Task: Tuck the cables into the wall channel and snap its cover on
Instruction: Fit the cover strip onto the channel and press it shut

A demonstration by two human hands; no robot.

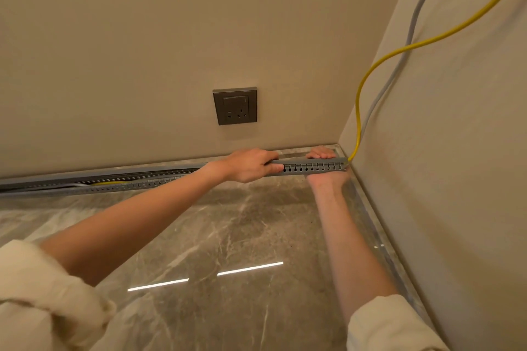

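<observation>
A grey slotted channel (310,167) runs along the foot of the far wall into the right corner. Its flat grey cover (293,161) lies over the right end, between my two hands. My left hand (251,164) is closed around channel and cover. My right hand (322,154) grips the same stretch near the corner, fingers curled over the top. A yellow cable (360,100) and a grey cable (405,45) hang down the right wall into the corner. Further left the channel is uncovered (128,181), with yellow and grey cable lying inside.
A grey wall socket (235,106) sits on the far wall above my left hand. The floor (228,236) is glossy brown marble with light reflections. The right wall meets the far wall just beyond my right hand.
</observation>
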